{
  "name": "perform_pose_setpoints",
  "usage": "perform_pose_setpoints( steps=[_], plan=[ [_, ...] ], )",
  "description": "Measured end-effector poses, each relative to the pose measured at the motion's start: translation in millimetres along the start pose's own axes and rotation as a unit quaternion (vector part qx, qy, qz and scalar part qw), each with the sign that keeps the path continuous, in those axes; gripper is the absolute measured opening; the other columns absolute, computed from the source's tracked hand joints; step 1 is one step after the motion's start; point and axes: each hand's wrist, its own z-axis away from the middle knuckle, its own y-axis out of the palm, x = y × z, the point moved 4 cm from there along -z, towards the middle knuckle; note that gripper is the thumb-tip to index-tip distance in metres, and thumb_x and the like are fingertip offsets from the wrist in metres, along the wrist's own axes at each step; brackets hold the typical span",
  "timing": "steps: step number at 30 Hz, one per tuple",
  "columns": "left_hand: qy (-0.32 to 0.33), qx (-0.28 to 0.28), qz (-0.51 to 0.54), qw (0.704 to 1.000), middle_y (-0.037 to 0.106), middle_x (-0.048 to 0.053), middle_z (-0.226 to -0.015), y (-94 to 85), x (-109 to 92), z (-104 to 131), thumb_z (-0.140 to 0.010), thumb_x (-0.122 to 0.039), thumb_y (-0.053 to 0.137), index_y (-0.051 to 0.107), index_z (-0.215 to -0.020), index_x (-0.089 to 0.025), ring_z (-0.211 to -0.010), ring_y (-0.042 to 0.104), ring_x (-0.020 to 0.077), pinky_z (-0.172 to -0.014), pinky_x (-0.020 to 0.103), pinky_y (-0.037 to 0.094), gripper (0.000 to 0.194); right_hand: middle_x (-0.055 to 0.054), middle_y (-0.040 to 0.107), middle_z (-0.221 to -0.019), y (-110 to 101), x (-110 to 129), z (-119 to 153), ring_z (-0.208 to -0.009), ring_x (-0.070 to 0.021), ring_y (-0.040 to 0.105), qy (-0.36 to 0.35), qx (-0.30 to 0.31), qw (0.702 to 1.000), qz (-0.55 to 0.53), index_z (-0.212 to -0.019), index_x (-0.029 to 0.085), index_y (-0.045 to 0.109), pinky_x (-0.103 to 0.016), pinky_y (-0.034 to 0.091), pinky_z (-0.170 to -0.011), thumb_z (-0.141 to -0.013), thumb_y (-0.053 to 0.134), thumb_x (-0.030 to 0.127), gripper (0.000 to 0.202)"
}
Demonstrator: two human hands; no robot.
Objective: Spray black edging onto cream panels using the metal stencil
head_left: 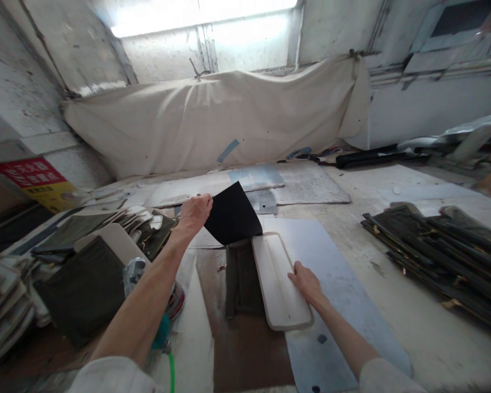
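Observation:
My left hand [195,212] is closed on the corner of a thin black sheet [234,215], holding it raised and tilted above the table. Under my right hand [306,281] lies a cream panel [277,281] with rounded corners and a raised rim; thumb and fingers grip its right edge. A dark olive fabric piece [245,281] with a small brass-coloured fitting sits flat against the panel's left side. The lower right corner of the black sheet reaches the panel's top end; whether the two touch is unclear.
A brown board [249,349] and a pale blue sheet [339,311] cover the table's middle. Stacked dark pieces with brass-coloured fittings [437,256] lie right. Left are an olive piece [82,289], cream panels [4,311] and a teal tool [161,330] with a green hose [172,371].

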Motion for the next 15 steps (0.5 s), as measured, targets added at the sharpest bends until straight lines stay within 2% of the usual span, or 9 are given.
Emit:
perform_pose_setpoints(
  steps=[3, 6, 7, 9, 11, 12, 14, 15],
  plan=[
    [0.0, 0.0, 0.002, 1.0, 0.067, 0.009, -0.086, 0.1, 1, 1, -0.087, -0.034, 0.024, 0.06, -0.093, -0.02, -0.082, 0.063, 0.0203, -0.068, 0.029, 0.043, 0.039, -0.005, 0.06, -0.093, -5, 9, 8, -0.091, -0.0189, 0.055, -0.017, -0.022, 0.999, 0.022, -0.09, 0.015, 0.059, -0.037, 0.044, -0.078, -0.087, 0.048, 0.025, 0.015],
    [0.001, 0.003, 0.006, 1.0, 0.067, 0.009, -0.084, 1.4, 1, 3, -0.087, -0.035, 0.023, 0.06, -0.093, -0.02, -0.082, 0.063, 0.021, -0.068, 0.03, 0.043, 0.04, -0.01, 0.06, -0.095, -13, 28, 13, -0.095, -0.0235, 0.053, -0.053, -0.042, 0.997, 0.027, -0.079, 0.015, 0.062, -0.036, 0.04, -0.078, -0.085, 0.045, 0.016, 0.018],
    [0.001, 0.004, 0.008, 1.0, 0.067, 0.009, -0.084, 1.9, 1, 4, -0.088, -0.035, 0.023, 0.059, -0.093, -0.02, -0.082, 0.063, 0.0213, -0.068, 0.03, 0.043, 0.04, -0.011, 0.06, -0.095, -15, 38, 14, -0.094, -0.0239, 0.053, -0.067, -0.048, 0.996, 0.023, -0.083, 0.015, 0.062, -0.035, 0.04, -0.078, -0.085, 0.044, 0.018, 0.018],
    [0.001, 0.008, 0.012, 1.0, 0.068, 0.009, -0.085, 2.7, 0, 5, -0.088, -0.035, 0.023, 0.059, -0.094, -0.02, -0.083, 0.063, 0.0216, -0.068, 0.031, 0.044, 0.039, -0.013, 0.059, -0.1, -15, 63, 17, -0.095, -0.0244, 0.052, -0.089, -0.062, 0.994, 0.01, -0.104, 0.014, 0.057, -0.035, 0.039, -0.079, -0.087, 0.044, 0.028, 0.026],
    [-0.002, 0.012, 0.017, 1.0, 0.068, 0.009, -0.087, 3.0, 0, 6, -0.088, -0.035, 0.024, 0.059, -0.095, -0.02, -0.083, 0.063, 0.0213, -0.069, 0.03, 0.044, 0.038, -0.016, 0.054, -0.114, -10, 89, 19, -0.101, -0.0278, 0.05, -0.102, -0.069, 0.992, 0.0, -0.122, 0.012, 0.045, -0.037, 0.04, -0.079, -0.083, 0.048, 0.039, 0.047],
    [-0.004, 0.014, 0.02, 1.0, 0.068, 0.009, -0.087, 3.0, 0, 7, -0.088, -0.034, 0.025, 0.059, -0.095, -0.02, -0.084, 0.063, 0.021, -0.069, 0.03, 0.044, 0.038, -0.018, 0.05, -0.121, -6, 101, 20, -0.105, -0.0306, 0.048, -0.106, -0.068, 0.992, -0.003, -0.126, 0.012, 0.04, -0.038, 0.041, -0.078, -0.079, 0.053, 0.04, 0.057],
    [-0.008, 0.016, 0.026, 1.0, 0.068, 0.009, -0.088, 3.1, 3, 8, -0.087, -0.033, 0.025, 0.059, -0.095, -0.02, -0.084, 0.063, 0.0205, -0.069, 0.03, 0.044, 0.037, -0.019, 0.045, -0.128, 3, 118, 19, -0.107, -0.0344, 0.046, -0.111, -0.059, 0.992, -0.004, -0.129, 0.012, 0.038, -0.039, 0.043, -0.073, -0.071, 0.063, 0.028, 0.065],
    [-0.011, 0.016, 0.03, 0.999, 0.068, 0.01, -0.088, 3.5, 6, 8, -0.087, -0.033, 0.026, 0.059, -0.094, -0.02, -0.085, 0.063, 0.0205, -0.07, 0.03, 0.044, 0.037, -0.019, 0.047, -0.126, 6, 121, 18, -0.106, -0.0339, 0.047, -0.112, -0.053, 0.992, -0.005, -0.127, 0.011, 0.04, -0.038, 0.043, -0.071, -0.069, 0.063, 0.02, 0.063]
  ],
)
